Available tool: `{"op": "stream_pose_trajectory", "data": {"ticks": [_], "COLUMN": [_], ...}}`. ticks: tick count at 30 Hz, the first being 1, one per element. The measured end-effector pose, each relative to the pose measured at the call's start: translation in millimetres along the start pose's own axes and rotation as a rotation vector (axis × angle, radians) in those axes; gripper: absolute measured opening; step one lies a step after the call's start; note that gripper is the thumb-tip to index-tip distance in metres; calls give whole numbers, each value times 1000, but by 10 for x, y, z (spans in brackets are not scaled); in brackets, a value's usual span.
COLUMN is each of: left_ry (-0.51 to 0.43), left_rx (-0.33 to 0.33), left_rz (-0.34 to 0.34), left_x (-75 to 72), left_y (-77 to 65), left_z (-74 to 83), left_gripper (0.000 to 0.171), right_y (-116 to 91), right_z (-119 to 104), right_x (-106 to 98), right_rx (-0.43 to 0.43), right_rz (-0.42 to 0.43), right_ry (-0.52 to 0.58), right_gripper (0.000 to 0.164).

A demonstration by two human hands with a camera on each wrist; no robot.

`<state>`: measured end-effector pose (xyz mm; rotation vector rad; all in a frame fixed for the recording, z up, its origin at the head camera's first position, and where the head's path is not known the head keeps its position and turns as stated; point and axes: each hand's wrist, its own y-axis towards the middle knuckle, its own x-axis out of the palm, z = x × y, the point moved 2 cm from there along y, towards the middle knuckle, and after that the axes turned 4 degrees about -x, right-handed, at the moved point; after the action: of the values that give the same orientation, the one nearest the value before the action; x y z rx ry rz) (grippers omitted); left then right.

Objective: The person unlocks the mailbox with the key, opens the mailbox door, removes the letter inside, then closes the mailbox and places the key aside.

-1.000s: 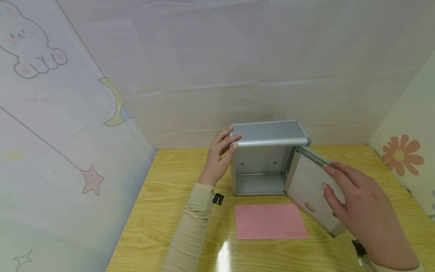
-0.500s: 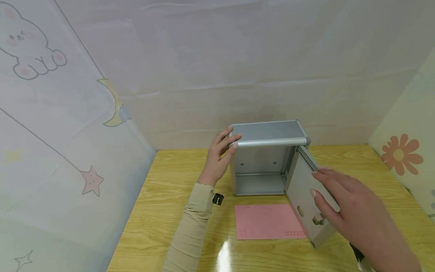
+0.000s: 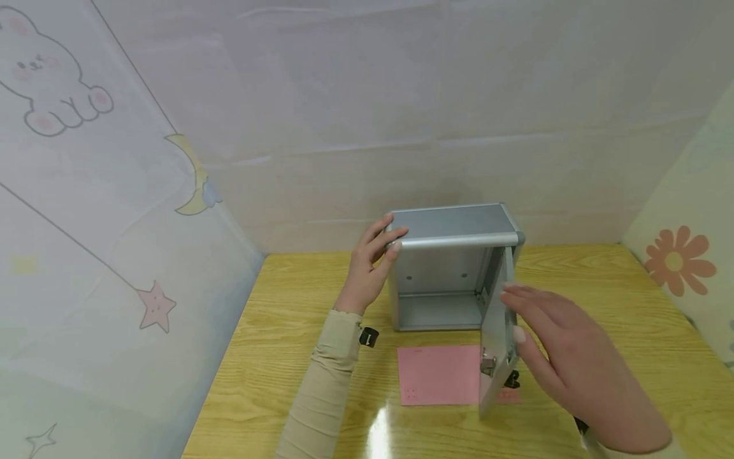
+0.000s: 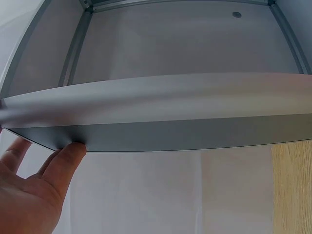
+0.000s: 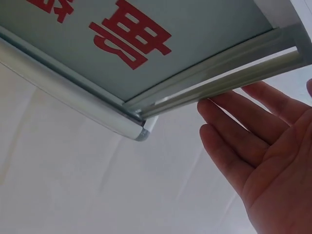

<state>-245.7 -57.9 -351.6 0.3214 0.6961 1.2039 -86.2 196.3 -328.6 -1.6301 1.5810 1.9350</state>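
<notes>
A grey metal letter box [image 3: 453,223] stands on the table with its front facing the person. Its hinged door [image 3: 496,331] swings out from the right side, and a metal lock [image 3: 487,363] shows on its inner face. My left hand [image 3: 367,268] grips the box's top left corner, thumb at the front edge and fingers over the top. The fingers of my right hand [image 3: 573,363] lie fairly straight against the door's edge. In the right wrist view, red characters [image 5: 131,34] mark the door's outer face. A pink envelope [image 3: 438,376] lies before the box, partly hidden by the door.
The box rests on a wood-grain table [image 3: 298,319]. Pale printed sheets [image 3: 344,127] rise behind the table and along both sides. A small black piece [image 3: 512,380] shows at the door's outer side.
My right hand has moved left, swinging the door inward from wide to roughly straight out, so it now covers part of the envelope. My left hand and the box have stayed put.
</notes>
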Motion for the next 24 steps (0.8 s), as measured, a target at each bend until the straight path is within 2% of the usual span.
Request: {"op": "stream_pose_trajectory", "data": {"ticks": [4,7,12,17,24], "left_ry": [2,5,3,-1,6], "left_rx": [5,4,-3,-4,2], "left_rz": [-1,-3,-3,-6,2], "left_x": [-1,-2,-4,-4,0], "left_y": [-2,-4,-9,-10,-2], "left_z": [1,6,3,-8,-11], "left_gripper": [32,32,31,31,31], "right_y": [35,78,203,306,403], "right_z": [-11,-15,-33,-47,3], "right_x": [83,167,312,422,553], "right_rx": [-18,-40,-124,-178,-176], "right_rz": [21,56,192,271,270], "right_ry": [14,2,-19,-28,-44], "right_gripper": [36,40,45,43,43]}}
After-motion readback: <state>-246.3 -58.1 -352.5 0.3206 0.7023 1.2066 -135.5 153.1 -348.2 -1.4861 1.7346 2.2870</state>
